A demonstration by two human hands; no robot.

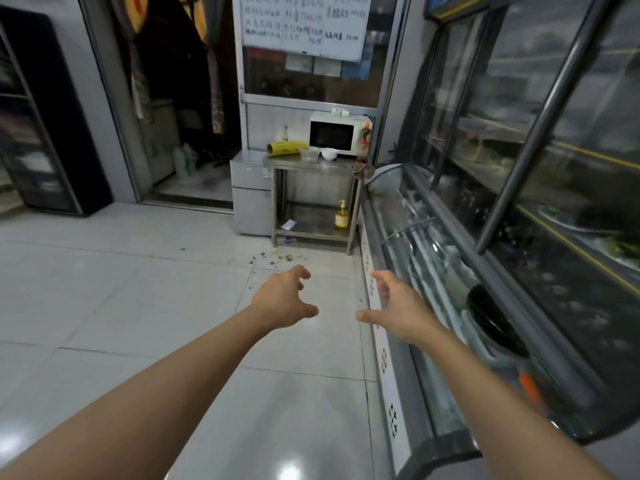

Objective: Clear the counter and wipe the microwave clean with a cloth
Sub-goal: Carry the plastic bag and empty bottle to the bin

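A white microwave (334,135) with a dark door stands on a steel counter (277,162) against the far wall. In front of it sit a yellow roll of wrap (286,148), a clear plastic container (309,154) and a white bowl (329,154). A brownish cloth (362,168) hangs at the counter's right end. My left hand (284,299) and my right hand (398,306) reach forward over the floor, well short of the counter, fingers loosely curled and holding nothing.
A glass display case (450,271) runs along the right side. A yellow pump bottle (341,216) stands on the counter's lower shelf. A small grey cabinet (249,188) sits left of the counter. Crumbs (270,258) litter the tiled floor. A dark doorway opens at the left.
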